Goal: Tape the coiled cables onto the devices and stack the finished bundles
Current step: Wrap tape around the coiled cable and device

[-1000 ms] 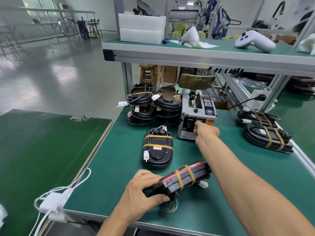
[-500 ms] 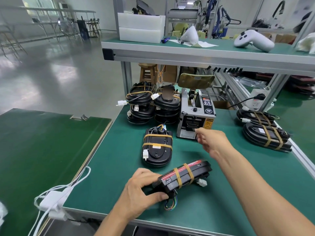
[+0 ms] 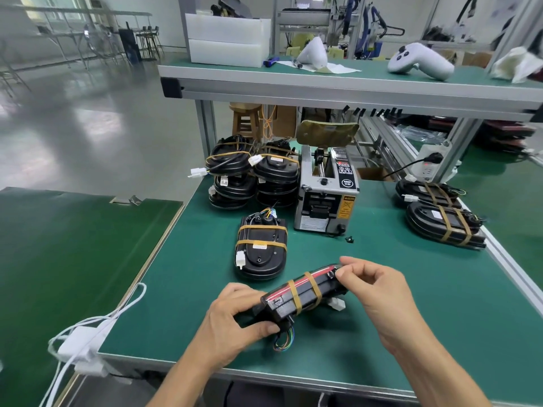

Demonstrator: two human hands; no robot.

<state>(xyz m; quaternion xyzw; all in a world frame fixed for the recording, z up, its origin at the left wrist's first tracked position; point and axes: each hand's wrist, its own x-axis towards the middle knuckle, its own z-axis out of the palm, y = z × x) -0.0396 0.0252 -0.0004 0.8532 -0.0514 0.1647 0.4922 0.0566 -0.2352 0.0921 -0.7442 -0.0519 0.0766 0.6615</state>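
Low in the frame's centre, one taped device [image 3: 302, 292] sits tilted between two hands: left hand [image 3: 235, 318] grips its near end, right hand [image 3: 373, 286] pinches its far end. Another bundle [image 3: 261, 248] lies behind; two stacks [image 3: 252, 174] stand upper centre.

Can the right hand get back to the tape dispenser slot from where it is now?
Probably yes. The right hand pinches the far end of the taped device that the left hand grips. Only bare green mat lies between it and the tape dispenser; it must let go first.
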